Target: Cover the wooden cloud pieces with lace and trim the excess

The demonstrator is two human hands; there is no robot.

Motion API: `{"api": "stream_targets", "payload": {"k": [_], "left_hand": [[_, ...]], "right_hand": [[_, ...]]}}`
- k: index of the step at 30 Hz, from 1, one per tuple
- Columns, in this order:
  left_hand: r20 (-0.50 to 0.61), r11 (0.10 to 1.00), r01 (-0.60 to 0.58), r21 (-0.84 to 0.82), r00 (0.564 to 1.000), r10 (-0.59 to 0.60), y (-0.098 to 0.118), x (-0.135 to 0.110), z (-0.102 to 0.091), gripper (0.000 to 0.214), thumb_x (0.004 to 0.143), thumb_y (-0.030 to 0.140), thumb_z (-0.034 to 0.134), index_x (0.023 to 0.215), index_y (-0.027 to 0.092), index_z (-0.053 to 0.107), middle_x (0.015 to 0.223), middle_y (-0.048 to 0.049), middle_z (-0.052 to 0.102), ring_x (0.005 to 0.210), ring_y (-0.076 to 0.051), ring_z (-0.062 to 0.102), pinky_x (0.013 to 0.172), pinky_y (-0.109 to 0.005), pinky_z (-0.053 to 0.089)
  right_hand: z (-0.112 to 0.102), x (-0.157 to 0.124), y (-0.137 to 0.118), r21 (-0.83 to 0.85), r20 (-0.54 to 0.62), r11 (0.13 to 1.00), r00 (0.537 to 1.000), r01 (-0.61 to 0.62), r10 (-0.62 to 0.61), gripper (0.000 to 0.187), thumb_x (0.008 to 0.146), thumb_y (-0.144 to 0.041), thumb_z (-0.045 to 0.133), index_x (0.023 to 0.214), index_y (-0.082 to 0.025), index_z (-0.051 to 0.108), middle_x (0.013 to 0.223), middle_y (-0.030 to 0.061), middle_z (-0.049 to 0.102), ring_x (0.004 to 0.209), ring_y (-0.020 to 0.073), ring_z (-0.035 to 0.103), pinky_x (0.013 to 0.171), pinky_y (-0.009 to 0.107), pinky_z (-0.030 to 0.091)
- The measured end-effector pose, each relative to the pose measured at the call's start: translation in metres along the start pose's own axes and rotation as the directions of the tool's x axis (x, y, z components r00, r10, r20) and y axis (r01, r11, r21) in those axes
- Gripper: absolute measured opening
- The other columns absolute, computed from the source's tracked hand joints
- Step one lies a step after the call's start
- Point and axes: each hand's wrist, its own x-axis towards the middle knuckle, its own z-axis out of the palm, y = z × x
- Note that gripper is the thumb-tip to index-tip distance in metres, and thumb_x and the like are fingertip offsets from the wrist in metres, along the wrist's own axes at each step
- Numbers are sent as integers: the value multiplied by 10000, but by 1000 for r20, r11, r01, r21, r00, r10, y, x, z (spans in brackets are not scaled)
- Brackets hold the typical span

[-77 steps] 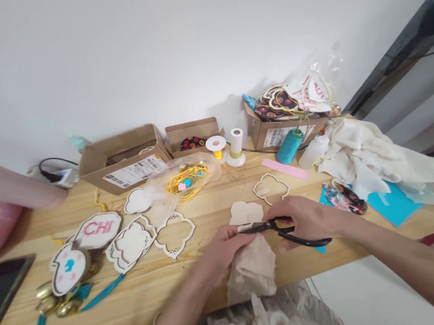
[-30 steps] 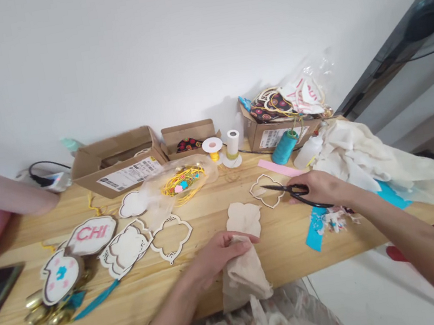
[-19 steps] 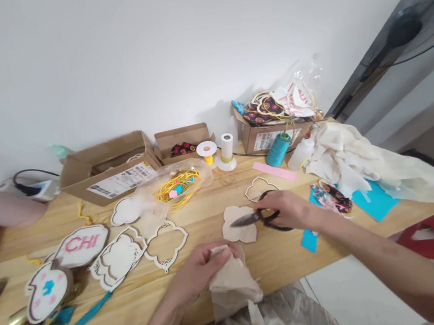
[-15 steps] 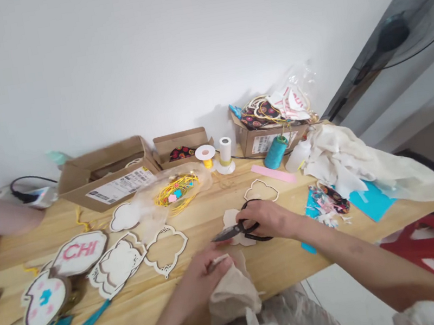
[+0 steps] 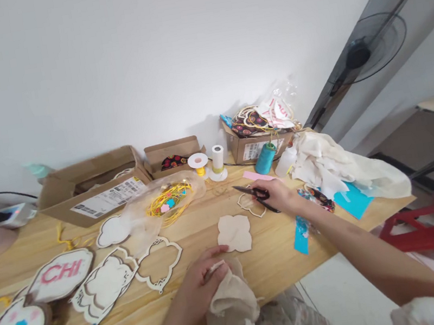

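Observation:
My right hand (image 5: pixel 277 195) is closed around black-handled scissors (image 5: pixel 261 193), their blades pointing left over a small scalloped wooden frame (image 5: pixel 248 204). My left hand (image 5: pixel 208 279) grips a crumpled cream cloth (image 5: pixel 231 303) near the table's front edge, and its index fingertip lies by the lower left corner of a cut cream fabric piece (image 5: pixel 234 233). That piece lies flat, with a lobed outline. Left of the hand is a larger wooden frame (image 5: pixel 174 245) with an open centre.
Stacked frames (image 5: pixel 104 284) and a "CHI" plaque (image 5: pixel 62 275) lie at left. Cardboard boxes (image 5: pixel 93 187), a white spool (image 5: pixel 217 157) and teal thread (image 5: pixel 265 157) line the wall. White cloth (image 5: pixel 324 164) and blue felt (image 5: pixel 352 200) sit at right, near a red stool (image 5: pixel 430 238).
My right hand has moved the scissors away from the left hand, up and to the right. The cut fabric piece beneath them is now uncovered. The view has shifted slightly.

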Motion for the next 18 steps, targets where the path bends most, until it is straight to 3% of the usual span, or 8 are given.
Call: {"api": "stream_targets", "payload": {"k": [3, 5, 9, 12, 15, 18], "left_hand": [[-26, 1000, -12, 1, 1000, 12, 0, -1, 2, 298, 792, 359, 453, 683, 174, 660, 1192, -77, 549, 1082, -231, 485, 888, -291, 365], [-27, 1000, -9, 10, 1000, 10, 2, -2, 2, 304, 795, 359, 449, 688, 175, 665, 1189, -77, 552, 1061, -227, 500, 893, -296, 361], [-16, 1000, 10, 9, 1000, -10, 6, -2, 0, 327, 795, 373, 439, 649, 176, 654, 1199, -77, 545, 1038, -231, 514, 866, -309, 384], [-21, 1000, 1, 11, 1000, -1, 5, -1, -2, 293, 775, 375, 467, 655, 182, 652, 1199, -78, 548, 1066, -248, 495, 901, -340, 361], [-3, 999, -12, 32, 1000, 12, 0, 0, -2, 282, 782, 373, 461, 689, 191, 655, 1219, -68, 535, 1102, -247, 470, 935, -349, 328], [7, 999, -37, 37, 999, 37, -7, 0, -1, 289, 794, 378, 444, 702, 195, 648, 1230, -58, 529, 1106, -236, 470, 938, -338, 324]], "right_hand": [[20, 15, 3, -19, 49, 999, 998, 45, -44, 271, 664, -110, 505, 904, -186, 605, 772, 19, 651, 667, 134, 566, 594, 215, 406], [19, 14, 10, -27, 42, 999, 998, 46, -45, 279, 668, -119, 503, 918, -194, 602, 745, 8, 644, 641, 127, 555, 578, 212, 399], [-23, -18, 38, -68, -26, 996, 998, -62, 60, 296, 682, -175, 503, 964, -192, 591, 733, 11, 640, 627, 133, 552, 551, 215, 395], [-64, -54, 52, -115, 11, 983, 989, -146, 148, 264, 672, -207, 504, 914, -209, 609, 696, 1, 639, 605, 142, 559, 535, 222, 398], [-86, -72, 35, -187, -54, 952, 970, -243, 237, 253, 659, -201, 493, 880, -215, 615, 662, -5, 633, 580, 141, 559, 535, 226, 400], [-75, -62, -7, -138, -29, 975, 984, -176, 174, 251, 656, -180, 492, 868, -222, 620, 690, -3, 639, 603, 137, 568, 537, 217, 406]]}}
